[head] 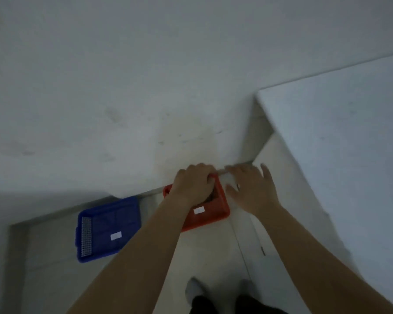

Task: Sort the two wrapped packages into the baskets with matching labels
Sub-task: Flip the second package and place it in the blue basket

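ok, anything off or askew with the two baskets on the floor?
Nothing damaged or spilled. The blue basket and red basket sit upright by the wall, each skewed at its own angle. The left hand covers the red one's far rim.

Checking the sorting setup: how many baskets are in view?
2. A blue basket sits on the floor at left; a red basket is beside it, to its right, under the left hand. None seem hidden.

White label seen on red basket (213, 217), another on blue basket (109, 230); both blurred, no text readable.
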